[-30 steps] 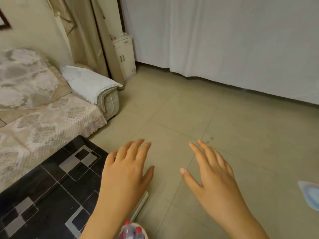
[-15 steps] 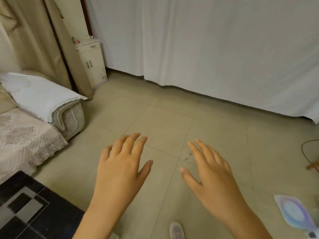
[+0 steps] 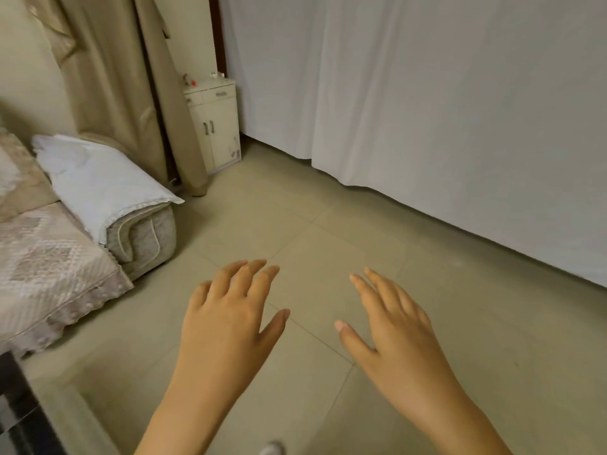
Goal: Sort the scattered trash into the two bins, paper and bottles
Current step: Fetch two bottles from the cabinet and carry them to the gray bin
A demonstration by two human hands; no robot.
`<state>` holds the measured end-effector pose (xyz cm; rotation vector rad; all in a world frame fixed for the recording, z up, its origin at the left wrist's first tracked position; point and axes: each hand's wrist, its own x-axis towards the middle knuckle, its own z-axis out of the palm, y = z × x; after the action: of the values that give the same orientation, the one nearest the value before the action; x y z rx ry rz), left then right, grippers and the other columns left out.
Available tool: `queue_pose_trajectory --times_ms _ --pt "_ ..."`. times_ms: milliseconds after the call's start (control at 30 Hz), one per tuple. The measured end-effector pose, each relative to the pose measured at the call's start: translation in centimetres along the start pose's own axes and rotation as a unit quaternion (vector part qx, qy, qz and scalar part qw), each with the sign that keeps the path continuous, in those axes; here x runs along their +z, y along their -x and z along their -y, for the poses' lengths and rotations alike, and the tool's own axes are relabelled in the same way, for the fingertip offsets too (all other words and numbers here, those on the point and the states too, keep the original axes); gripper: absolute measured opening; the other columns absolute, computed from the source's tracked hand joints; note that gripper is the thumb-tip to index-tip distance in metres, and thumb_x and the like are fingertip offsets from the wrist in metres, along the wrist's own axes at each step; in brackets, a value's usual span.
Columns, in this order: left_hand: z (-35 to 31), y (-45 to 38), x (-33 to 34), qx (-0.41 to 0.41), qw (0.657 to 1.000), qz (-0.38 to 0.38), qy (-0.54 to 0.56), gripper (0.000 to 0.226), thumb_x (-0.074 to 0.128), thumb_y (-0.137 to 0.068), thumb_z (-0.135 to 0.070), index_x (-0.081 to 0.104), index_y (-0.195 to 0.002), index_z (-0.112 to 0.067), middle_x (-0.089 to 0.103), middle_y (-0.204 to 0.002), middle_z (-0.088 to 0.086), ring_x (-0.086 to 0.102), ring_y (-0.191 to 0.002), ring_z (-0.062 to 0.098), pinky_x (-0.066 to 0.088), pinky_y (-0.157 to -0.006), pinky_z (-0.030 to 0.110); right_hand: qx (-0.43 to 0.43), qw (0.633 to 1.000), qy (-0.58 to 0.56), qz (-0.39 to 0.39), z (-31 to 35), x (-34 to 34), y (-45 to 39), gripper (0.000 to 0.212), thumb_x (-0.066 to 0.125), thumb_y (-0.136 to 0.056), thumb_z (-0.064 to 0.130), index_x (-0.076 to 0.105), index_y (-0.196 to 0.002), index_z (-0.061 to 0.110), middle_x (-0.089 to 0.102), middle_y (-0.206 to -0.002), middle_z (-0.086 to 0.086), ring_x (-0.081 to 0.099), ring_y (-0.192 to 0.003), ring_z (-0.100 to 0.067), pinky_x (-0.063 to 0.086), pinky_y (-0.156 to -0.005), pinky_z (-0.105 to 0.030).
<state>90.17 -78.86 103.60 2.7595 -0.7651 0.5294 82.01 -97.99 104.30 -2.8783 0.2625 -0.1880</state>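
Observation:
My left hand (image 3: 226, 326) and my right hand (image 3: 394, 333) hover side by side over the beige tiled floor (image 3: 328, 244), palms down, fingers spread, holding nothing. No trash, bottle, paper or bin shows in the head view at this moment. A pale shoe tip (image 3: 271, 449) peeks in at the bottom edge between my forearms.
A sofa (image 3: 59, 257) with a lace cover and a white cloth on its armrest stands at the left. A small white cabinet (image 3: 215, 126) sits in the corner beside a beige curtain (image 3: 131, 93). A white curtain (image 3: 427, 110) hangs along the far side. A dark table edge (image 3: 16, 415) shows bottom left.
The view has swung right and forward: the black patterned table has mostly left the frame, and the bottles and the blue-white item on the floor have gone out of view. Both hands stay open.

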Motion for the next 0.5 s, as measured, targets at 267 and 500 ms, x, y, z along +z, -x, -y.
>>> queue_pose_trajectory --times_ms 267,500 --pt "5.6 -16.0 7.5 -0.011 1.000 0.005 -0.010 0.050 0.059 -0.082 -0.051 0.058 -0.124 -0.023 0.060 -0.126 -0.004 0.054 -0.118 0.023 0.048 -0.082 0.040 -0.006 1.000 0.000 -0.001 -2.2 1.9 -18.7 0.083 0.001 -0.073 0.063 0.009 -0.150 0.032 0.009 -0.157 0.009 0.007 -0.144 -0.012 0.014 -0.116 -0.036" --pt "10.9 -30.5 11.2 0.008 1.000 0.012 -0.024 0.056 0.068 -0.076 -0.048 0.059 -0.125 -0.022 0.060 -0.126 -0.003 0.055 -0.118 0.023 0.049 -0.082 0.042 0.001 1.000 -0.020 -0.015 -2.7 1.9 -33.4 0.079 0.000 -0.075 0.061 0.008 -0.149 0.033 0.006 -0.157 0.013 0.004 -0.143 -0.009 0.012 -0.117 -0.034"
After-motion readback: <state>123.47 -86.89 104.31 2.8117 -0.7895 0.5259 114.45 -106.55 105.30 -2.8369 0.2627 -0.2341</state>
